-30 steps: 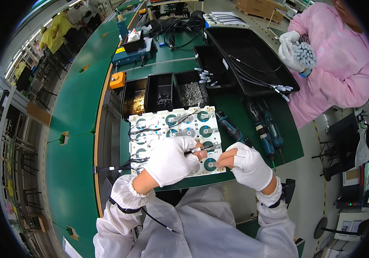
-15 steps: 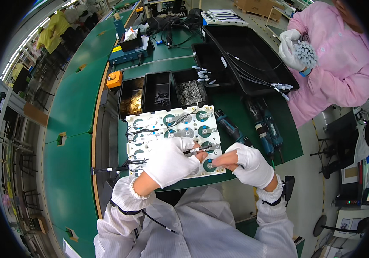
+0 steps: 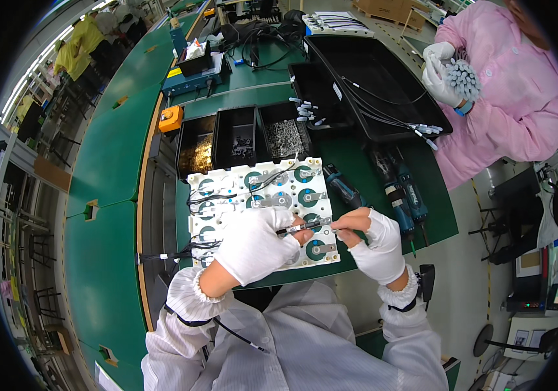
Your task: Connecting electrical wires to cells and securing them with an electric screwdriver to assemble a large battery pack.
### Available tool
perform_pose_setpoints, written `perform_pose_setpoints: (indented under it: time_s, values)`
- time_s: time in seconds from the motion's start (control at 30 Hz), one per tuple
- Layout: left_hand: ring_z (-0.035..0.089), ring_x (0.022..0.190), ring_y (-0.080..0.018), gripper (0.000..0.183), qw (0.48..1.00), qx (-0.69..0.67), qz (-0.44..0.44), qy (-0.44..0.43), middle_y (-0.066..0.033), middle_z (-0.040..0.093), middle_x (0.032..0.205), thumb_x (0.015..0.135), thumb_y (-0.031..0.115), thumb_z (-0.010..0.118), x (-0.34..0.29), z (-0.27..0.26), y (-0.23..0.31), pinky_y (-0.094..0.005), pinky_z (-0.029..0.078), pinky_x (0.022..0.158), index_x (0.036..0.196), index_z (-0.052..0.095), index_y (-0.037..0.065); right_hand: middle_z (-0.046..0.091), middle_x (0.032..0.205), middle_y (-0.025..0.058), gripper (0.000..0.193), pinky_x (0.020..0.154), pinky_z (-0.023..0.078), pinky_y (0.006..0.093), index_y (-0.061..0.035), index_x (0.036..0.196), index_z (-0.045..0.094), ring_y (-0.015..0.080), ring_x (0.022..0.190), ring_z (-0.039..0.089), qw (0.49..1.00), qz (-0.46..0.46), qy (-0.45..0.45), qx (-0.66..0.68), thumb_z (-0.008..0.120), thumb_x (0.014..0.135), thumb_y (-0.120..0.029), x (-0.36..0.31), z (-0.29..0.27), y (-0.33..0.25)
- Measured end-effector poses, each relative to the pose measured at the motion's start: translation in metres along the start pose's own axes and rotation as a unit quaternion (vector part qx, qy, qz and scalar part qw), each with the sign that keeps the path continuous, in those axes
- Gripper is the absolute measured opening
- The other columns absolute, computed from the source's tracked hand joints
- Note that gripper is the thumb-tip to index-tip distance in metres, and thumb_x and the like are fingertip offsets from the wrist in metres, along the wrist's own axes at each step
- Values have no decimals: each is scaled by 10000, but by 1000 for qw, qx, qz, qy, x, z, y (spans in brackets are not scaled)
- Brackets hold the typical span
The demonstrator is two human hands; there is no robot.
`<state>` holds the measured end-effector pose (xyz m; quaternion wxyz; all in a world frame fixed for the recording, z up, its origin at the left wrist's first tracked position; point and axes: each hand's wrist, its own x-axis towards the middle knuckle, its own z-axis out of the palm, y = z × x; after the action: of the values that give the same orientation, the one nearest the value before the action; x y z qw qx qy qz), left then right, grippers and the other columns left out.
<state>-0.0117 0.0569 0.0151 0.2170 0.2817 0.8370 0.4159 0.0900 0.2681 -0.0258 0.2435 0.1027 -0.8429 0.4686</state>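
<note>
My left hand (image 3: 261, 242), in a white glove with bare fingertips, grips a black cable (image 3: 296, 228) with a white label sleeve. The cable's metal end points right, over a white plate (image 3: 240, 175) with round cutouts, metal tabs and black wires. My right hand (image 3: 376, 246), gloved the same way, is pinched at the tip of that metal end. Whether its fingers hold a small part or the metal end itself, I cannot make out. My left glove hides the middle of the plate.
Beyond the plate stand black bins holding brass parts (image 3: 197, 156), small black parts (image 3: 242, 147) and silver hardware (image 3: 284, 139). Power screwdrivers (image 3: 344, 187) lie to the right. A large black tray (image 3: 383, 98) holds cables. At right, a person in pink (image 3: 500, 98) grips a cable bundle.
My right hand has moved slightly up, and its fingertips have come to the cable's metal end. The left hand keeps its grip and has barely moved.
</note>
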Motion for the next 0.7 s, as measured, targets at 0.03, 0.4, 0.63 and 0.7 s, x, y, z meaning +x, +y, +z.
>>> perform_pose_setpoints:
  time_s: [0.03,0.4,0.63,0.7]
  values:
    - [655,698,-163,195,1000,-8,6,-4,-95,721,833,867,180,809,0,0,0,-319,519,663,972,773,20,720,912,119,184,674,550,321,-53,977,752,259,760,704,1000,0,20,-8,755,811,28,1,3,0]
    - [633,715,-96,150,997,-70,12,-1,-63,725,840,903,142,784,0,-5,-3,-270,516,673,950,763,1,731,946,114,228,692,570,331,-49,1005,751,271,775,705,997,-52,6,-54,782,791,22,3,13,-5]
    - [591,730,-93,189,988,-54,6,142,-23,668,770,891,181,784,5,-44,-9,-277,474,680,929,750,-1,712,913,105,154,685,542,310,-32,989,722,206,758,690,999,-2,40,15,702,852,33,19,18,-9]
    - [565,709,-78,203,986,-56,11,158,-10,657,754,878,185,801,0,-48,-7,-262,456,652,914,746,-7,707,919,102,120,705,534,308,-27,990,715,195,760,682,998,54,25,38,682,878,0,20,19,-9]
